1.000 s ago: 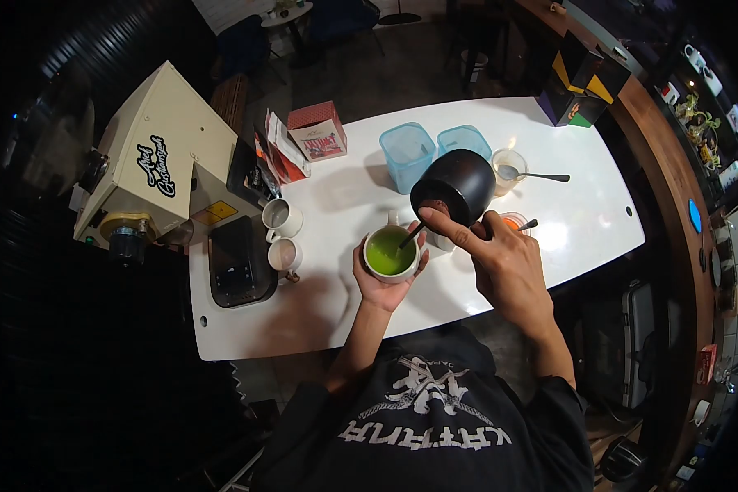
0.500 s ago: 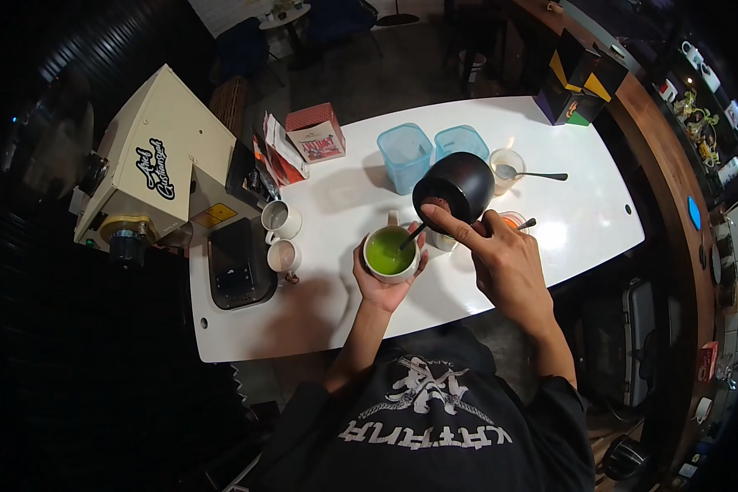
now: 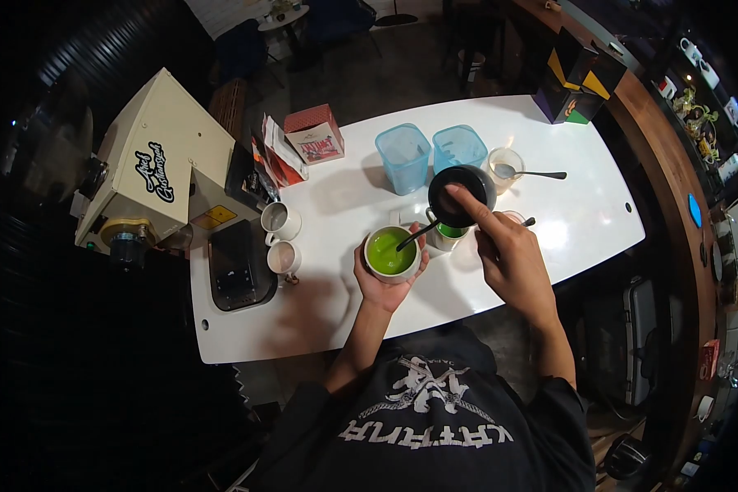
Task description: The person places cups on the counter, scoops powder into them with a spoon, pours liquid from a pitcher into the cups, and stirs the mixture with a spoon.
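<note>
Working above the glossy white table (image 3: 582, 221), you held the round black gooseneck kettle (image 3: 476, 182) right of centre. Your right hand (image 3: 515, 262) stretched its index finger across the top, other fingers curled, their grip partly hidden. Your left hand (image 3: 382, 295), fingers half-curled, cradled the round white cup (image 3: 392, 280) near and left, thin black spout (image 3: 418, 235) over its bright green liquid (image 3: 385, 256).
</note>
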A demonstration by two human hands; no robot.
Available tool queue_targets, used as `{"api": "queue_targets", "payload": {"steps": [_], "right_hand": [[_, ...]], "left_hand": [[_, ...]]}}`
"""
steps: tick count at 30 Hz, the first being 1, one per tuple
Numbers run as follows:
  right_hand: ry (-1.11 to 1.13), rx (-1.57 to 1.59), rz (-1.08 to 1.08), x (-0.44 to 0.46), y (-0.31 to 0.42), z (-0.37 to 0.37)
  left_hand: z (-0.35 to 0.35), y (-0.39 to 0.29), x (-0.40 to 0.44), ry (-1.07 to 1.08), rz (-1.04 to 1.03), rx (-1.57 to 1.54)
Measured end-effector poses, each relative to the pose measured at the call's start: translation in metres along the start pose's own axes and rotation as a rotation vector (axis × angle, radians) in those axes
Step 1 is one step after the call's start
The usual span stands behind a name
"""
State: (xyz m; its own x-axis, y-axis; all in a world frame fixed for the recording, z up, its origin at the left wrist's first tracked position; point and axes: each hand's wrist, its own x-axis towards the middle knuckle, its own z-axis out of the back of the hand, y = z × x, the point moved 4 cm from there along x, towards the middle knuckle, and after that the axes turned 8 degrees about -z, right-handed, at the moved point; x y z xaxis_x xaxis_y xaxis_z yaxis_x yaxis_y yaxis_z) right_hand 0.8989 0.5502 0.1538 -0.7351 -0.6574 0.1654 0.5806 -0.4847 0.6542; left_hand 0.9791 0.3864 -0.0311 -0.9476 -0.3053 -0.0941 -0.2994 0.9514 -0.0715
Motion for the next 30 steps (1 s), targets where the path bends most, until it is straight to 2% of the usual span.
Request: {"api": "queue_targets", "payload": {"steps": [5, 7, 13, 18, 20, 23, 28, 30], "right_hand": [[-0.081, 0.235, 0.024, 0.0, -0.017, -0.002], [-0.028, 0.313, -0.109, -0.002, -0.027, -0.003], [-0.064, 0.585, -0.261, -0.024, -0.051, 0.019], [-0.306, 0.538, -0.394, -0.066, -0.083, 0.057], [-0.349, 0.538, -0.485, -0.085, -0.098, 0.073], [-0.412, 0.456, -0.507, -0.102, -0.129, 0.082], [-0.484, 0.407, -0.599, -0.114, -0.239, 0.056], [-0.559, 0.331, -0.519, -0.113, -0.279, 0.036]], "left_hand": [[-0.001, 0.003, 0.0, -0.039, 0.004, -0.018], [0.0, 0.003, 0.0, -0.043, 0.01, -0.018], [0.0, 0.006, 0.0, -0.052, 0.038, -0.016], [0.003, 0.005, 0.001, -0.058, 0.05, 0.008], [0.006, 0.005, 0.002, -0.051, 0.06, -0.002], [0.011, 0.007, 0.003, -0.061, 0.075, -0.011], [0.015, 0.012, 0.003, -0.075, 0.094, -0.02], [0.017, 0.013, 0.002, -0.076, 0.086, -0.015]]}}
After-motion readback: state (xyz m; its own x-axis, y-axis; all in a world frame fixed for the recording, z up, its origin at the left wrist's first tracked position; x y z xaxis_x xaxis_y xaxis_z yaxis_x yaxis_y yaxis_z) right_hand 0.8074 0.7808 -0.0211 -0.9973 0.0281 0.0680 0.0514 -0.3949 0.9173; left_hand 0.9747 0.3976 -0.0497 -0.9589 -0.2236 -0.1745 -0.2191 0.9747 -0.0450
